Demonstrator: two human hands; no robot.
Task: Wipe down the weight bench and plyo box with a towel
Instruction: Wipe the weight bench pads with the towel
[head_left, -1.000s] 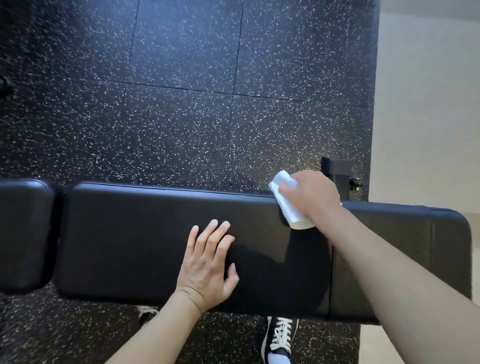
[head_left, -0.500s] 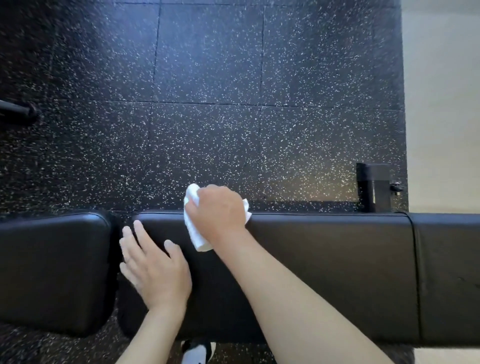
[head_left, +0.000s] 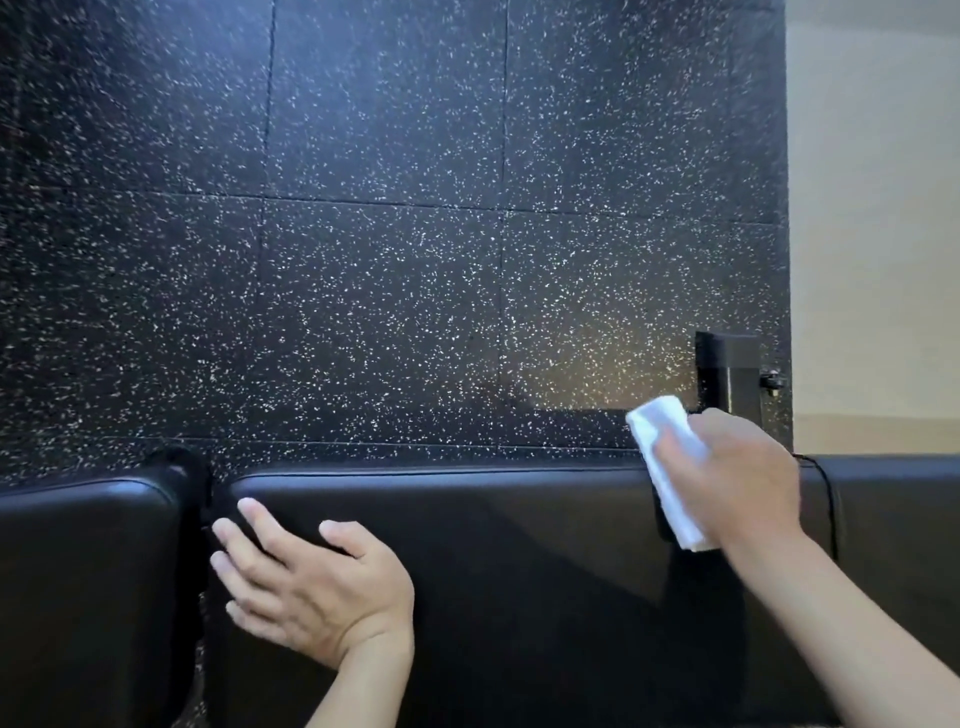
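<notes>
A black padded weight bench (head_left: 519, 545) runs across the lower part of the view, with a separate pad (head_left: 88, 571) at the left. My right hand (head_left: 743, 483) grips a folded white towel (head_left: 662, 462) and presses it on the bench's far edge, toward the right. Flat on the pad near the gap between the two pads lies my left hand (head_left: 306, 582), fingers straight and spread. No plyo box is in view.
Black speckled rubber floor tiles (head_left: 389, 286) fill the area beyond the bench. A black metal frame post (head_left: 732, 374) with a knob stands behind the bench at the right. A pale wall (head_left: 878, 208) borders the right side.
My right hand has swept the towel from near the bench's left end back toward the right along the far edge. My left hand stays flat near the gap.
</notes>
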